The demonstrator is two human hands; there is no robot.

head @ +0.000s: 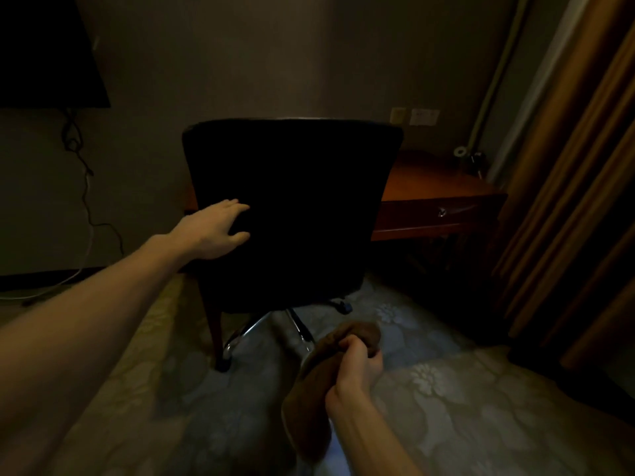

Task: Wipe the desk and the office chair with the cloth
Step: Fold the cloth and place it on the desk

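A black office chair (295, 207) stands with its back toward me, pushed up to a reddish wooden desk (433, 187) against the wall. My left hand (216, 231) rests on the left edge of the chair back, fingers spread and thumb below. Lower down, over the carpet, my right hand (357, 372) is closed on a brown cloth (309, 389) that hangs bunched from the fist. The chair hides most of the desk top.
Chrome chair legs with castors (295, 324) spread over the patterned carpet. A dark screen (44, 53) hangs at the upper left with cables (86, 187) trailing down the wall. Brown curtains (580, 201) fill the right side. Small items (470, 158) sit at the desk's far corner.
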